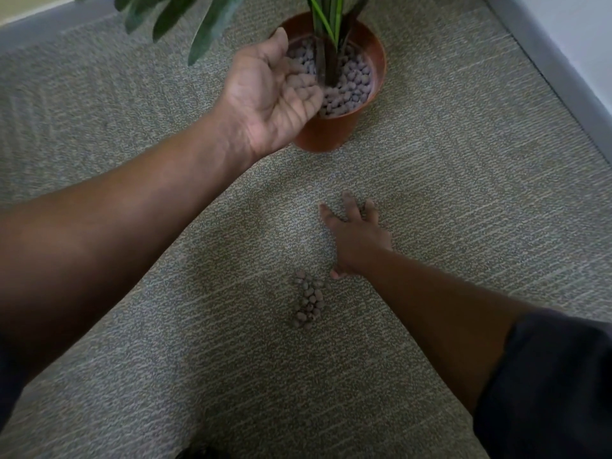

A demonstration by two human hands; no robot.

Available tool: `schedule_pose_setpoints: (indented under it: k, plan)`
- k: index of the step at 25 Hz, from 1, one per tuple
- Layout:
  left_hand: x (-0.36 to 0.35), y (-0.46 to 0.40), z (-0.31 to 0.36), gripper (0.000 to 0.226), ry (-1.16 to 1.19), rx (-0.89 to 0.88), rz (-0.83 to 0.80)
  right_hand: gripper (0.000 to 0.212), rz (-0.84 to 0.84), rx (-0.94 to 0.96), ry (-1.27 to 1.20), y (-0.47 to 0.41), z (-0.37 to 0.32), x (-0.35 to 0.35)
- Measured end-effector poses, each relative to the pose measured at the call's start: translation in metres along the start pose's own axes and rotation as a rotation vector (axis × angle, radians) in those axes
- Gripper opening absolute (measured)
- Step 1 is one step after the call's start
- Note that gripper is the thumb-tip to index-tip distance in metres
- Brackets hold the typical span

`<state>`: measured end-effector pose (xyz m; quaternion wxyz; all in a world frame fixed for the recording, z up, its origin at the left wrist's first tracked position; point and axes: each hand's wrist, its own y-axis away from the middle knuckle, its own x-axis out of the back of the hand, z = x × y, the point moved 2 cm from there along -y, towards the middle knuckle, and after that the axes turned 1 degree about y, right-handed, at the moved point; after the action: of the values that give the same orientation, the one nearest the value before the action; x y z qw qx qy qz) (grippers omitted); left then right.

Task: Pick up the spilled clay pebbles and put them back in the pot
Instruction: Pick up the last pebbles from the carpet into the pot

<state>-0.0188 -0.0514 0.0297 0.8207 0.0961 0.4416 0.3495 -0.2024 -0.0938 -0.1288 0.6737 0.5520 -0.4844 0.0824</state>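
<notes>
A terracotta pot [331, 134] stands on the carpet, filled with clay pebbles [354, 81] around a green plant [328, 14]. My left hand [270, 97] hovers palm up over the pot's left rim, fingers blurred and tipped toward the pebbles inside; nothing clear shows in the palm. A small pile of spilled pebbles [308, 301] lies on the carpet nearer to me. My right hand [356, 236] rests palm down on the carpet beyond that pile, fingers spread, with a pebble or two near its fingertips [362, 208].
Grey-green carpet [463, 193] covers the floor. A grey skirting and white wall [563, 61] run along the right; another wall edge crosses the top left. Large dark leaves [185, 14] hang over the pot's left side.
</notes>
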Motion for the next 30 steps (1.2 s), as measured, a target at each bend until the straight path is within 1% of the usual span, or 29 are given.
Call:
schedule_pose_setpoints:
  k: [2,3,4,5,6,7,8,9,10,11,13,14,16,18,20,22,26,28,30]
  plan:
    - [0.005,0.0,-0.001,0.047,-0.055,-0.026,0.006,0.142,0.004,0.0,0.0,0.0,0.0,-0.001]
    - [0.009,-0.001,-0.002,0.043,-0.118,-0.048,0.019,0.142,0.003,0.0,-0.001,0.0,0.0,-0.001]
    - [0.015,-0.001,-0.004,0.037,-0.247,-0.079,0.02,0.142,0.001,0.0,-0.005,0.0,0.0,0.0]
    - [0.022,0.0,-0.008,0.026,-0.46,-0.111,0.008,0.142,0.0,-0.001,-0.01,0.0,0.001,0.0]
    - [0.032,0.003,-0.015,0.013,-0.743,-0.135,-0.03,0.142,0.001,0.0,-0.013,0.0,0.001,0.0]
    - [0.043,0.007,-0.025,0.008,-1.07,-0.139,-0.1,0.141,0.006,0.003,-0.013,0.0,0.001,0.0]
    - [0.056,0.012,-0.039,0.009,-1.385,-0.112,-0.2,0.141,0.01,0.006,-0.01,0.001,0.001,0.0]
    - [0.069,0.017,-0.056,0.011,-1.647,-0.062,-0.314,0.141,0.014,0.008,-0.007,0.001,0.001,0.0]
    - [0.083,0.024,-0.074,0.017,-1.833,-0.011,-0.429,0.141,0.017,0.009,-0.004,0.001,0.001,0.0]
    - [0.096,0.031,-0.093,0.027,-1.946,0.029,-0.535,0.141,0.019,0.01,-0.001,0.001,0.001,0.0]
    - [0.115,0.044,-0.124,0.053,-2.015,0.057,-0.691,0.14,0.019,0.01,0.007,0.001,0.0,0.0]
    - [0.123,0.05,-0.135,0.061,-2.022,0.039,-0.745,0.14,0.016,0.009,0.009,0.001,0.0,0.001]
    - [0.133,0.057,-0.149,0.067,-2.055,-0.029,-0.81,0.14,0.008,0.004,0.007,0.002,0.0,0.001]
    - [0.136,0.06,-0.154,0.062,-2.076,-0.079,-0.834,0.14,0.009,0.005,0.004,0.002,0.0,0.002]
    - [0.134,0.059,-0.156,0.047,-2.069,-0.116,-0.843,0.139,0.006,0.006,0.002,0.002,0.0,0.002]
    - [0.134,0.057,-0.157,0.034,-2.055,-0.13,-0.817,0.139,0.003,0.006,0.01,0.002,-0.001,0.002]
    - [0.138,0.056,-0.159,0.024,-2.014,-0.159,-0.797,0.14,0.011,0.007,0.01,0.001,-0.001,0.001]
    - [0.14,0.056,-0.157,0.019,-1.955,-0.199,-0.783,0.14,0.014,0.008,0.013,0.001,0.0,0.0]
    - [0.141,0.056,-0.151,0.015,-1.859,-0.198,-0.703,0.139,0.019,0.014,0.013,0.0,0.0,-0.001]
